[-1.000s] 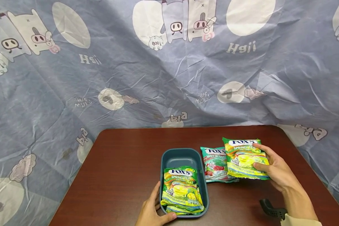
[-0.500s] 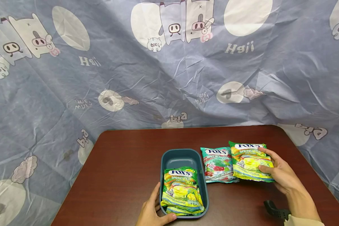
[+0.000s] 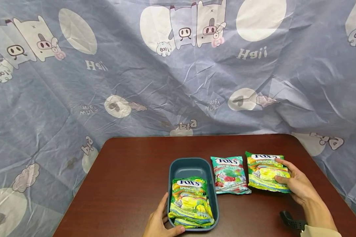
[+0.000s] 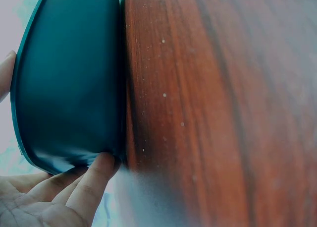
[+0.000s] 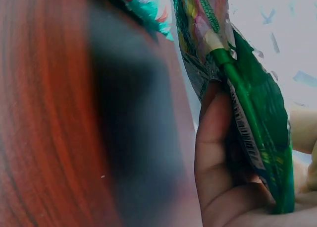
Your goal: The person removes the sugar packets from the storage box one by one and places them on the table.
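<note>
My right hand (image 3: 298,184) holds a yellow-green Fox's Spring Tea candy bag (image 3: 265,172), thumb on its printed face and fingers behind. In the right wrist view, fingers (image 5: 215,142) curl under the bag's green back (image 5: 262,108). Just left of it, a teal Fox's Mint Blossom candy bag (image 3: 229,174) lies flat on the table. My left hand (image 3: 160,220) grips the near left corner of a dark teal plastic box (image 3: 191,163), thumb at the front rim. Its fingers (image 4: 91,187) press the box's outer wall (image 4: 74,78). Inside the box, more Spring Tea bags (image 3: 190,200) are stacked toward the near end.
All of this is on a dark red-brown wooden table (image 3: 130,184). A blue-grey cartoon-print cloth (image 3: 154,85) hangs behind and to the sides of it. A black wrist mount (image 3: 292,221) sits at the right wrist.
My right hand has moved right and slightly toward me with the Spring Tea bag, uncovering the whole Mint Blossom bag. The left hand and the box have stayed in place.
</note>
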`<state>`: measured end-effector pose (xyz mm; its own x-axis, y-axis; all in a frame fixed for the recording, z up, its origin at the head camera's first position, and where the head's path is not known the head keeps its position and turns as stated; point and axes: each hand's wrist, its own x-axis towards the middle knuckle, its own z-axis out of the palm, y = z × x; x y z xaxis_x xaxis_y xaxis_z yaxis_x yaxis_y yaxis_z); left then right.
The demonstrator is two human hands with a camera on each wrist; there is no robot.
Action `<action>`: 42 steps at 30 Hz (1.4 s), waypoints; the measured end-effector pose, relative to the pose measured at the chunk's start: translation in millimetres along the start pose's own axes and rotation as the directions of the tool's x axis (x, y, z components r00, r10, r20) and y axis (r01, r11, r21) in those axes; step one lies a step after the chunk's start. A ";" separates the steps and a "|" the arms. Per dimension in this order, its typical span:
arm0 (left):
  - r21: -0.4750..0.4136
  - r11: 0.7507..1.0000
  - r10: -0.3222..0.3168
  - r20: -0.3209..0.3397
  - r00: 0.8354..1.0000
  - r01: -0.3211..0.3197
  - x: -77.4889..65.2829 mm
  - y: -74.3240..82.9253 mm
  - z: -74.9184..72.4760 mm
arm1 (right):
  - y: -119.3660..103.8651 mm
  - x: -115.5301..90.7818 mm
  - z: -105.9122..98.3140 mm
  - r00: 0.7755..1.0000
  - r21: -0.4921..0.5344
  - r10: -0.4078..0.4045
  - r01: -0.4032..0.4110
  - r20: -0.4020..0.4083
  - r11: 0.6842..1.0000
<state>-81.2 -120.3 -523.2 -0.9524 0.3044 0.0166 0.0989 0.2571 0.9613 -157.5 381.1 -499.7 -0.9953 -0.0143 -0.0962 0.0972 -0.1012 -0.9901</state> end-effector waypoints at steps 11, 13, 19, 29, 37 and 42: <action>0.029 1.000 -0.009 -0.008 1.000 0.010 -0.2 0.1 1.1 | 14.6 6.3 -5.3 1.000 -0.147 0.009 -0.013 -0.029 0.989; 0.030 1.000 -0.005 -0.008 1.000 0.005 -0.6 -0.4 1.1 | 18.0 6.9 -6.2 1.000 -0.159 0.011 -0.015 -0.027 0.987; 0.036 0.999 -0.015 -0.006 1.000 0.015 -0.4 -0.4 0.8 | 25.0 10.7 -8.5 1.000 -0.182 -0.007 0.003 -0.024 0.983; 0.051 0.999 -0.013 -0.003 1.000 0.013 -0.1 1.4 -1.0 | 31.8 14.6 -7.6 0.999 -0.403 -0.047 0.036 -0.019 0.914; 0.040 0.999 -0.025 -0.009 1.000 0.026 -1.5 0.5 -0.5 | 30.5 13.5 -1.1 0.998 -0.430 -0.066 0.051 -0.019 0.901; 0.054 0.998 -0.032 -0.008 0.999 0.032 -0.5 0.5 0.3 | 32.8 12.8 -1.9 0.994 -0.437 -0.073 0.032 -0.079 0.899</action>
<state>-80.6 -120.0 -522.9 -0.9574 0.2886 -0.0121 0.0834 0.3163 0.9450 -167.1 379.5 -533.6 -0.9970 0.0715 -0.0312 0.0539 0.3428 -0.9379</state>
